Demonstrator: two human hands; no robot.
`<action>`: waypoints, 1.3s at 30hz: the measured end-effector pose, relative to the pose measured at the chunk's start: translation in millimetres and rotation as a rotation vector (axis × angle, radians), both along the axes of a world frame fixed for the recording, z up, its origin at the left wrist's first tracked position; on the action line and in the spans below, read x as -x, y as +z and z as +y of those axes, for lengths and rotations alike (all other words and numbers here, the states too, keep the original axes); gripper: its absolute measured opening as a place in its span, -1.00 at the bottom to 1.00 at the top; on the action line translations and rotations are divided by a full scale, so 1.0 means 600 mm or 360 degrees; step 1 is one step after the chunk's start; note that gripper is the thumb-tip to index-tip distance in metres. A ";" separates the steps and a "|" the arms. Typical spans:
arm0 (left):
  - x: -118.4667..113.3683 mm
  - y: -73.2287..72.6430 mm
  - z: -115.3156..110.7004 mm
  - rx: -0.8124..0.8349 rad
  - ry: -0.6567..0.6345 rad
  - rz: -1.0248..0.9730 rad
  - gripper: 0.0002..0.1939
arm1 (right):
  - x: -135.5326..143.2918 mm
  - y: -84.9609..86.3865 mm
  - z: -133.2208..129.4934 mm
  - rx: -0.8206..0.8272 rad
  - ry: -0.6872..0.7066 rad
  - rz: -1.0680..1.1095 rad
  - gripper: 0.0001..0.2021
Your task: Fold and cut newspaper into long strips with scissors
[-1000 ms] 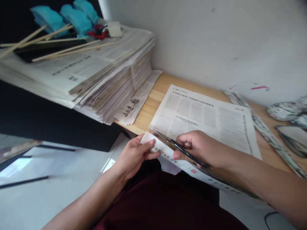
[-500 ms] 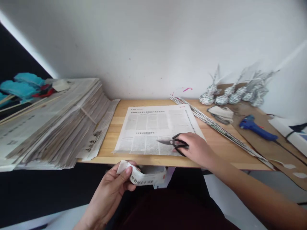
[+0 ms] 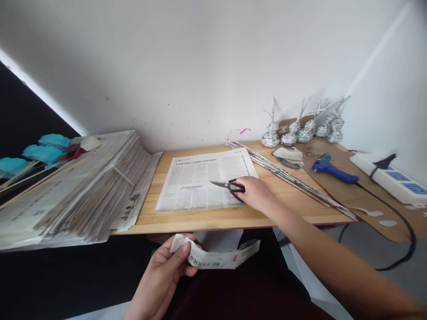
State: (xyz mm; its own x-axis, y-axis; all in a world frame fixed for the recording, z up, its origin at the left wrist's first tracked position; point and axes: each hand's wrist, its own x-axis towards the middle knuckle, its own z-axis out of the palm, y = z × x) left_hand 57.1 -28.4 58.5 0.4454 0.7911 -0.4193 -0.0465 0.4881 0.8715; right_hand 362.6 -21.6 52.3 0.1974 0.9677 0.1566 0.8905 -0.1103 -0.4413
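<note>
My left hand pinches one end of a folded newspaper strip just below the table's front edge. The strip's free end extends to the right, over my lap. Above the table, my right hand is closed around the black handles of a pair of scissors, whose blades point left. Beneath the scissors a newspaper sheet lies flat on the wooden table. Whether the scissors touch the sheet I cannot tell.
A tall newspaper stack fills the left side. Thin paper rods lie diagonally right of the sheet. Farther right are a folded cloth, a blue glue gun, a power strip and several woven gourd shapes.
The view has shifted a little, bringing the power strip into fuller sight. The newspaper strip's free end now reaches farther right. Both hands keep their holds.
</note>
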 end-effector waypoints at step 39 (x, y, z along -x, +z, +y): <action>0.108 0.057 0.096 -0.0328 0.0603 -0.0690 -0.75 | 0.090 -0.018 -0.276 0.0142 -0.0182 0.0598 -0.64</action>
State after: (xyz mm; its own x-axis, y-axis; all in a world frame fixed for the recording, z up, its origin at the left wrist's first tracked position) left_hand -7.4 29.2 92.9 0.2130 0.9734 -0.0840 -0.5556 0.1913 0.8091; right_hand 308.6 -187.5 41.6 0.3319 0.9428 -0.0307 0.6486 -0.2518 -0.7183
